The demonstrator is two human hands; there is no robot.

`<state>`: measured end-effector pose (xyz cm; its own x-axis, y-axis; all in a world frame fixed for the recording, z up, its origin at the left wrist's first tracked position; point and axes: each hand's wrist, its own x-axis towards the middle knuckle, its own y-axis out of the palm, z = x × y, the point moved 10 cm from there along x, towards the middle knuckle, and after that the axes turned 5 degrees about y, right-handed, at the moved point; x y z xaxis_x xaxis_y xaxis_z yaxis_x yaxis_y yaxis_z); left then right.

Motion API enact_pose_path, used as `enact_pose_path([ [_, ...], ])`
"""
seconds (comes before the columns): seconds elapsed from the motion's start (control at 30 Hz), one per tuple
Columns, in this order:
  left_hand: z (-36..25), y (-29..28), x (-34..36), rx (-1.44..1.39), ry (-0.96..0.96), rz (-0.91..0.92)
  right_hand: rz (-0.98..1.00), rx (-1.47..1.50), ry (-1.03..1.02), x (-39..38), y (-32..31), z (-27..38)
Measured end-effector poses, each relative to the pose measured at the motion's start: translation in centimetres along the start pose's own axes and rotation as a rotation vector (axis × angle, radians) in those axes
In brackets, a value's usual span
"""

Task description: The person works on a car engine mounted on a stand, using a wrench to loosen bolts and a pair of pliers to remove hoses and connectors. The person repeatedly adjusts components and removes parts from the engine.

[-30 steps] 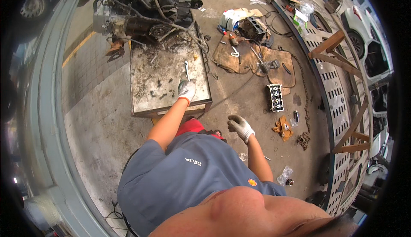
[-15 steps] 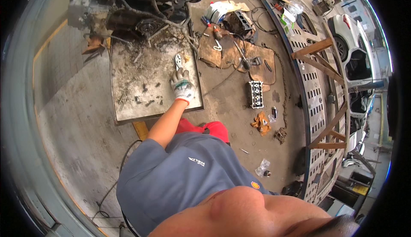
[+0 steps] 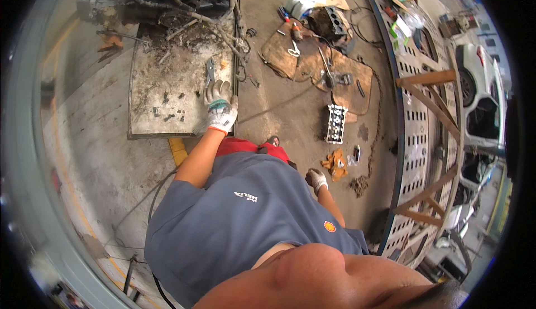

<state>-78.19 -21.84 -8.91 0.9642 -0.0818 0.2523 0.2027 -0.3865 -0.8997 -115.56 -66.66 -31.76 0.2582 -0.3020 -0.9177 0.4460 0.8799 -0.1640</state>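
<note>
My left hand [image 3: 219, 108], in a white knitted glove with a green band, rests on the grimy metal tray [image 3: 153, 127] near its right edge. Its fingers are stretched out and slightly apart. A pair of locking pliers [image 3: 210, 73] lies on the tray just beyond the fingertips. My right hand [image 3: 317, 179], gloved too, hangs low over the floor at my right side. Its fingers look curled, and whether anything is in them is too small to tell. Several small dark scraps [image 3: 166, 112] are scattered over the tray left of my left hand.
A dirty engine [image 3: 184, 2] with hoses overhangs the tray's far end. Right of it, an engine block [image 3: 330, 23] and hand tools sit by stained cardboard [image 3: 287, 58]. A cylinder head [image 3: 335, 123] stands nearer. A long perforated metal frame [image 3: 410, 136] runs along the right.
My left hand has come off the locking pliers, which now lie ahead of its straightened fingers. My right hand has come into sight at my right side. The whole view has shifted a little.
</note>
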Motion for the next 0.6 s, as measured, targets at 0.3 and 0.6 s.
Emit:
enact_pose_path([
  [0.3, 9.6, 0.5, 14.2, -0.519, -0.585, -0.219, 0.144, -0.135, 0.056, 6.7, -6.1, 8.5],
  [0.6, 7.4, -1.6, 20.6, -0.618, -0.785, -0.62, 0.197, -0.264, -0.17, 17.6, -4.0, 28.0],
])
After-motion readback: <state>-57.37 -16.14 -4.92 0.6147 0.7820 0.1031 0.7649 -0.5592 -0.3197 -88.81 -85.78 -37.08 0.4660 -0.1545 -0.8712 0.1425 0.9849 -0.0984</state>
